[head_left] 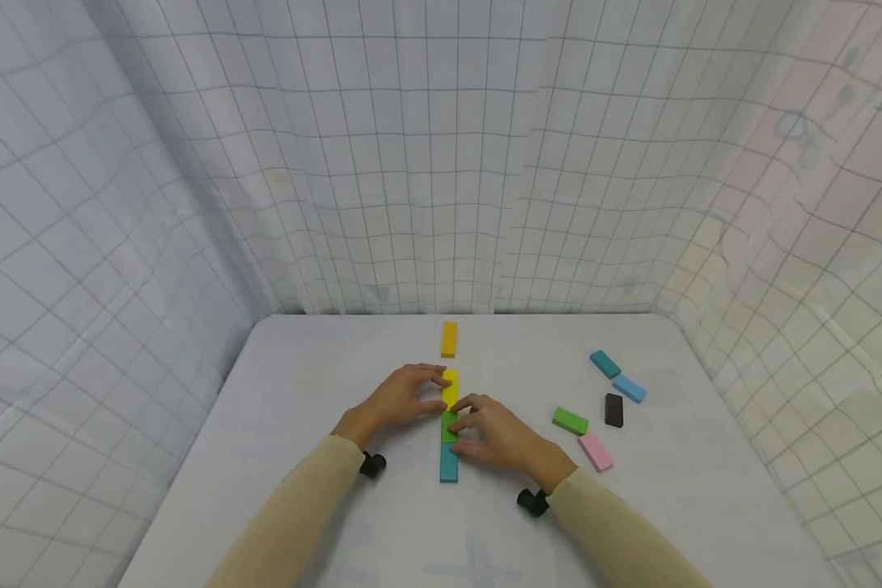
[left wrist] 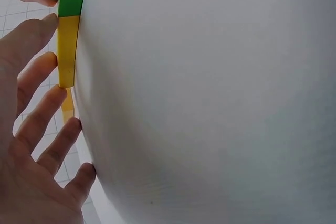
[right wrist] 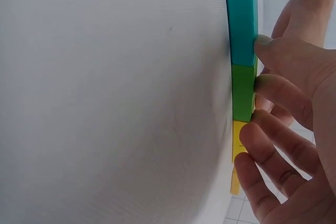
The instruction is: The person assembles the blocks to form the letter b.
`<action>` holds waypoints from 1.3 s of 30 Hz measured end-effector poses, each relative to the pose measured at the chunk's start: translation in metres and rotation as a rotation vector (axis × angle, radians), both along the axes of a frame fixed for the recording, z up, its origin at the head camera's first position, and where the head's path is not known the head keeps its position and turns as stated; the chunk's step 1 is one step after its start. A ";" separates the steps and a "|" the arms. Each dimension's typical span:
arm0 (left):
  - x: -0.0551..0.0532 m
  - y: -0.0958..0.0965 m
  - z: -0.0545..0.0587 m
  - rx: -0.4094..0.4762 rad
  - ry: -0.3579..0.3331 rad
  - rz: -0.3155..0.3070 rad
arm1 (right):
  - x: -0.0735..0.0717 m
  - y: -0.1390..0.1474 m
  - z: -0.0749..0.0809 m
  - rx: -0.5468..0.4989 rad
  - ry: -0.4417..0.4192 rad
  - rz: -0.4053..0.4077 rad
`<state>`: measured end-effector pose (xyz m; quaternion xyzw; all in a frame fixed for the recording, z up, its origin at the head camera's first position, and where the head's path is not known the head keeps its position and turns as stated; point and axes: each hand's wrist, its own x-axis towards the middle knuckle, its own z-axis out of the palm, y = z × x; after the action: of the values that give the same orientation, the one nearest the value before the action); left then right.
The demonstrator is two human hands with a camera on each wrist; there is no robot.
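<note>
A teal block (head_left: pixel 449 465), a green block (head_left: pixel 449 429) and a yellow block (head_left: pixel 451 389) lie end to end in a straight line on the table. My left hand (head_left: pixel 404 394) rests along the left side of this row; its thumb and fingertips touch the yellow block (left wrist: pixel 67 51) in the left wrist view. From the right side, my right hand (head_left: pixel 505 437) touches the row. Its thumb is against the teal block (right wrist: pixel 243 19), and a finger meets the green block (right wrist: pixel 242 93). Beyond the far end of the row lies an orange-yellow block (head_left: pixel 449 339), a small gap apart.
To the right on the white table (head_left: pixel 301 514) lie a second teal block (head_left: pixel 605 364), a blue block (head_left: pixel 629 389), a black block (head_left: pixel 613 410), another green block (head_left: pixel 570 420) and a pink block (head_left: pixel 595 452). Gridded white cloth (head_left: pixel 412 163) hangs behind and at both sides.
</note>
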<state>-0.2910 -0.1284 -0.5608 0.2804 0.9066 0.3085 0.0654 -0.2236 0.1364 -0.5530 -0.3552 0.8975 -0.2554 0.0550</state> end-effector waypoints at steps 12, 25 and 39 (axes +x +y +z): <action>-0.012 0.009 0.009 -0.028 0.058 0.167 | -0.002 0.001 0.000 0.004 0.000 0.009; -0.034 0.017 0.013 -0.104 0.064 0.175 | -0.002 0.000 -0.002 0.004 0.016 0.010; -0.055 0.016 -0.008 -0.113 0.059 0.170 | 0.000 0.000 0.002 0.021 0.017 0.001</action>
<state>-0.3458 -0.1127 -0.5689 0.2072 0.9446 0.2532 0.0280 -0.2234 0.1360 -0.5509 -0.3574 0.9004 -0.2428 0.0514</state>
